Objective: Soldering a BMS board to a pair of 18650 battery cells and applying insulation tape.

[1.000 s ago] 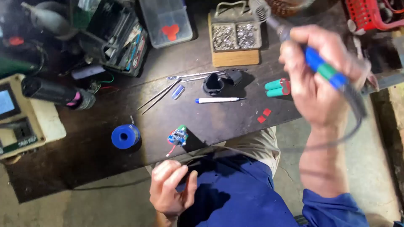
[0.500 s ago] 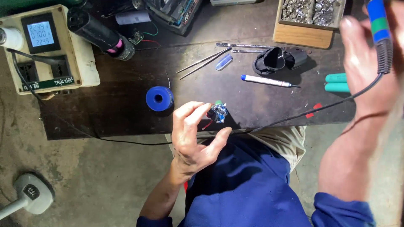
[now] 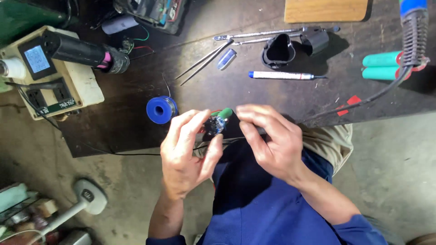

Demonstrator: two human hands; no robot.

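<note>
Left hand (image 3: 186,152): I am pinching one small electronic part (image 3: 214,123) between thumb and fingertips, at the near edge of the workbench (image 3: 254,100).
Right hand (image 3: 272,140): I am closing its fingers toward the same part from the other side; whether they are touching it, I cannot tell.
Small part: dark, with blue, red and green bits showing; it is sitting between my two hands, above my lap.
Solder spool (image 3: 160,110): one, blue, lying just left of my left fingertips.
Tweezers (image 3: 204,60): one pair, lying open-legged farther back.
Pen (image 3: 284,75): one, white with a blue cap, lying flat.
Black housings (image 3: 278,50): two, side by side behind the pen.
Green cells (image 3: 381,66): two cylinders, lying touching each other at the right.
Soldering iron (image 3: 412,27): one, blue handle, cable trailing toward my right hand.
Red scraps (image 3: 349,104): two, near the cable.
Meter box (image 3: 50,77): one, cream, at far left, with one black tube (image 3: 81,51) resting on it.
</note>
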